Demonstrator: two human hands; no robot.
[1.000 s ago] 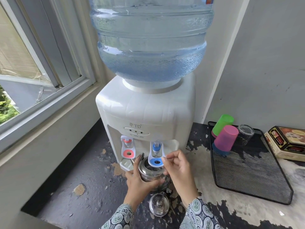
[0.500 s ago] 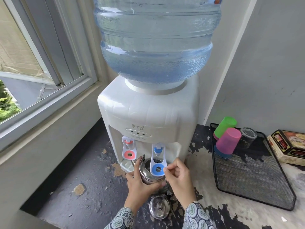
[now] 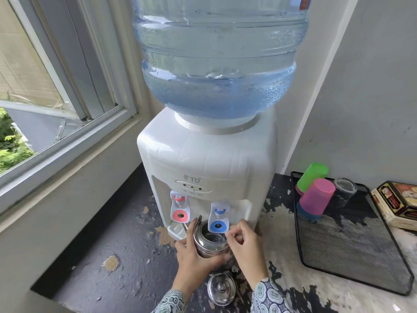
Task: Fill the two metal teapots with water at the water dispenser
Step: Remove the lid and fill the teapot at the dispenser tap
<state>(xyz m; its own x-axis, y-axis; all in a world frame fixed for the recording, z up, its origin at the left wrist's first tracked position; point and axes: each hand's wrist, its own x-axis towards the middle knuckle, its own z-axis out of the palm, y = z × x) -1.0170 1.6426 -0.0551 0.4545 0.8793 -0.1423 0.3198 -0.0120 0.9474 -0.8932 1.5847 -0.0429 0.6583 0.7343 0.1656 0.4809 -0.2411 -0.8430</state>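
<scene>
A white water dispenser [image 3: 209,159] with a big blue bottle stands on the counter. My left hand [image 3: 191,256] wraps round an open metal teapot [image 3: 211,243], held upright right under the blue tap lever [image 3: 218,219]. The mesh strainer inside it shows. My right hand [image 3: 246,242] pinches the lower right edge of the blue lever with its fingertips. Just in front of the teapot sits a shiny round metal piece with a knob [image 3: 221,290]; whether it is a lid or the second teapot I cannot tell. The red tap lever [image 3: 179,208] is to the left.
A black mesh tray [image 3: 352,251] at the right holds green and pink plastic cups [image 3: 316,195] and a glass [image 3: 344,190]. A printed box [image 3: 399,204] lies beyond it. A window frame and ledge run along the left; the counter paint is flaking.
The view has tilted up slightly. Both hands stay at the blue tap, the teapot still under it.
</scene>
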